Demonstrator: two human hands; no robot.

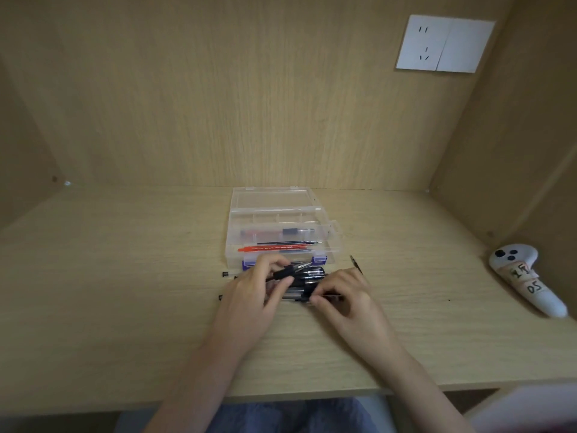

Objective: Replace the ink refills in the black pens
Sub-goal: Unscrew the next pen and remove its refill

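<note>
My left hand (pixel 253 292) pinches a black pen (pixel 282 273) above the pile (pixel 312 276) — clear for working on. My right hand (pixel 349 295) pinches a second pen (pixel 332 297) at its near edge; refills (pixel 290 244) lie in the box (pixel 274 210) just behind.

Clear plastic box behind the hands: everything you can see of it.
The clear plastic box sits on the wooden desk, its lid open and laid back toward the wall. It has dividers inside and holds an orange-red pen or refill and dark refills. Blue latch at front, just behind the left hand; contact unclear.
</note>
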